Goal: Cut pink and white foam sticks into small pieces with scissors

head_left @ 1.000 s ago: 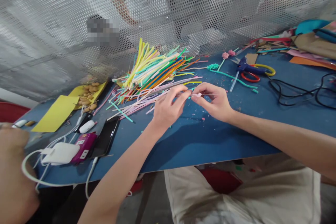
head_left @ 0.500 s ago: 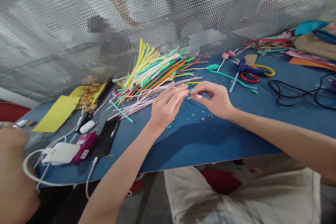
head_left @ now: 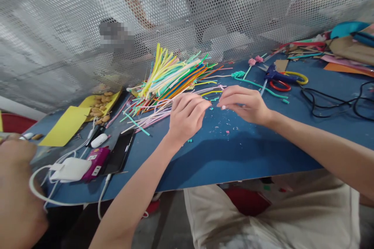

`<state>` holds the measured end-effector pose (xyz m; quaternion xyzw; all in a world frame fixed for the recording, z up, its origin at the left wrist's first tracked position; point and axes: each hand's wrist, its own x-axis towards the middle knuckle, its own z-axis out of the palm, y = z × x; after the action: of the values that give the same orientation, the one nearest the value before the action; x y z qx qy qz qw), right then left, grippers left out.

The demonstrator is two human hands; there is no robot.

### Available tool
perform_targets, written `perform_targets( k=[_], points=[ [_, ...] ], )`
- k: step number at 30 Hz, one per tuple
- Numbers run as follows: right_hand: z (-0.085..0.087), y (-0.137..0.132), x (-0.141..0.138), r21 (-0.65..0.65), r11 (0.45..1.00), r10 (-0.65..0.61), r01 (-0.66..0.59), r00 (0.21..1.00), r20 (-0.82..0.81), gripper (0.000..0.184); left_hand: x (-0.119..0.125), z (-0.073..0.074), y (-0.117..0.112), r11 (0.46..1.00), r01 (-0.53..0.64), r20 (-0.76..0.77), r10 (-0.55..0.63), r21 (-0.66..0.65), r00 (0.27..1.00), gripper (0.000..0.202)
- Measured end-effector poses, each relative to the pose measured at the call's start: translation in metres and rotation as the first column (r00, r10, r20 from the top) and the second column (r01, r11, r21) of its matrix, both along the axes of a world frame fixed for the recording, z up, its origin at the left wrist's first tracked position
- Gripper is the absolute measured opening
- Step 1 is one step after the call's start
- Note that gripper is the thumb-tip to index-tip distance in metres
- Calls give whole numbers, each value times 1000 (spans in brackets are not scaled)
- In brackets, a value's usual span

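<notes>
Over the middle of the blue bench [head_left: 210, 159], back from its near edge, the right hand [head_left: 245, 103] pinches a small pale piece [head_left: 223, 107] between thumb and bent fingers. The left hand [head_left: 187, 118] faces it across a small gap, fingertips drawn narrowly together; whether they grip anything, I cannot tell. Beyond the left hand, toward the far edge, a heap of coloured stems [head_left: 172, 74] lies by the perforated metal sheet [head_left: 210, 4]. Beyond the right hand, a blue glue gun [head_left: 273, 74] lies near the far edge, and a black phone [head_left: 118, 153] lies at the left, by the near edge
</notes>
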<state>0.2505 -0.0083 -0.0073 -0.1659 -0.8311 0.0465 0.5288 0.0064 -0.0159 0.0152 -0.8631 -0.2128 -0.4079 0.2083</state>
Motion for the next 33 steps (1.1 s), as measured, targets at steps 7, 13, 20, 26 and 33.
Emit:
perform_targets(
  k=[7, 13, 20, 26, 33],
  points=[
    [2, -3, 1, 51, 999, 14, -18, 996, 83, 14, 3, -11, -3, 982, 174, -48, -178, -79, 983, 28],
    [0, 1, 2, 55, 998, 27, -34, 992, 126, 14, 6, -17, -5, 994, 92, 22, -91, -56, 996, 22],
    [3, 0, 1, 29, 998, 44, -49, 986, 160, 16, 3, -16, -5, 992, 93, 30, -90, -84, 995, 13],
    [0, 5, 5, 62, 992, -123, 111, 966, 229, 13, 6, -11, -4, 987, 65, -23, -69, -146, 997, 6],
    [4, 6, 7, 117, 950, -312, 290, 905, 290, 15, 1, -9, 3, 998, -64, -217, 58, -18, 975, 11]
  ],
)
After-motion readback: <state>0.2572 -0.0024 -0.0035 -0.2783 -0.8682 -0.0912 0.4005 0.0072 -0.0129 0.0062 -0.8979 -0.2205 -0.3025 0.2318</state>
